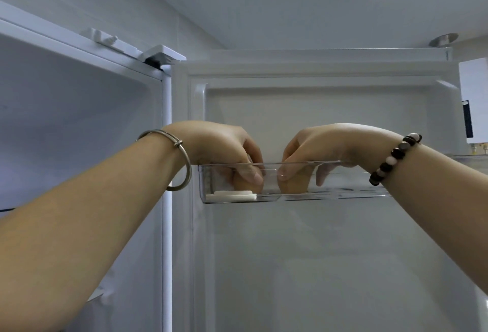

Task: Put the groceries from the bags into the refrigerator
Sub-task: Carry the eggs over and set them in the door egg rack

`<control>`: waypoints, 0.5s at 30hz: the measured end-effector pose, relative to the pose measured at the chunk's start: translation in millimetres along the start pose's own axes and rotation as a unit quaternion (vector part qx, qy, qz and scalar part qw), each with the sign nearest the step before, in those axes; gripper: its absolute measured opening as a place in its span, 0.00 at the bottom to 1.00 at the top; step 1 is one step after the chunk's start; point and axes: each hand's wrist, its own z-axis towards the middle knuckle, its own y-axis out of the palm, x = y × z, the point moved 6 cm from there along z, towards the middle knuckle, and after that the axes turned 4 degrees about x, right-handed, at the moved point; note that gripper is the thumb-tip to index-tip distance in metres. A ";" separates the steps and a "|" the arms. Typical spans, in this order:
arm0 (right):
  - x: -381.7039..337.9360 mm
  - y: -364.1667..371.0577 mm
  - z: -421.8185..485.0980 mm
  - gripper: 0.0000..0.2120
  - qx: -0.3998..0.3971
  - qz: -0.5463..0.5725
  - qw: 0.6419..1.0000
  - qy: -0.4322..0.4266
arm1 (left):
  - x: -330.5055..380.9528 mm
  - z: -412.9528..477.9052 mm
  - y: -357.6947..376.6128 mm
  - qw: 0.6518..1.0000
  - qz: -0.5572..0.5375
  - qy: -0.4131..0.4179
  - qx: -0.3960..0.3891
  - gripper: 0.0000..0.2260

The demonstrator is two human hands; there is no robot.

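The refrigerator door [317, 120] stands open in front of me, and its clear top door shelf [343, 191] runs across at hand height. Both hands reach down into that shelf. My left hand [224, 152] is closed around a brown egg [244, 185] near the shelf's left end. My right hand [324, 146] grips a second brown egg [293, 186] just to the right of it. Both eggs sit low in the shelf, seen through its clear front. A flat white insert [231, 196] lies on the shelf floor under the left egg.
The refrigerator's open interior [79, 120] is to the left, its white edge [166, 199] running down between cabinet and door. A metal bangle is on my left wrist, a bead bracelet on my right. The door's inner wall below the shelf is bare.
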 end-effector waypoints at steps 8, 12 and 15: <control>0.6 0.8 0.1 0.06 -0.008 -0.003 1.000 0.002 | 0.8 -3.3 -0.5 1.000 -0.002 0.000 -0.028 0.09; 2.7 1.2 1.8 0.08 -0.012 0.004 1.000 0.005 | -0.5 -3.6 -2.2 1.000 0.005 -0.001 -0.018 0.10; 3.7 0.2 4.1 0.11 -0.005 0.009 1.000 0.005 | -1.2 -4.0 -3.6 1.000 -0.003 0.001 -0.003 0.10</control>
